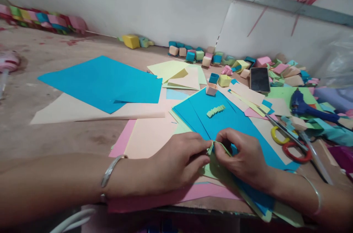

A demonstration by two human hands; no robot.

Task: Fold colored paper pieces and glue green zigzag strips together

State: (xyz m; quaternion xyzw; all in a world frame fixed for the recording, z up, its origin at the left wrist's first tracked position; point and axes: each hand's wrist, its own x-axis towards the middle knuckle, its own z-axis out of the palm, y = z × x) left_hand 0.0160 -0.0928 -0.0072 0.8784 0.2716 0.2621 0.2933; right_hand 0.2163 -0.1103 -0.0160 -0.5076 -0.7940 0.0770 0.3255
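My left hand (184, 159) and my right hand (242, 154) meet at the front of the table, both pinching a small light green paper piece (210, 149) between fingertips and thumbs. Blue paper sheets (223, 126) lie under and beyond the hands. On them rests a small pleated green strip (216, 110). Light green paper (220, 174) spreads beneath my right hand. Just past the blue sheets stand a peach paper box (211, 89), a blue box (213, 78) and a yellow box (224, 80).
A large blue sheet (110, 82) lies at the left. Scissors (296, 152) with red and yellow handles, a blue glue gun (310, 108) and a phone (259, 79) are at the right. Several paper boxes line the wall (165, 12).
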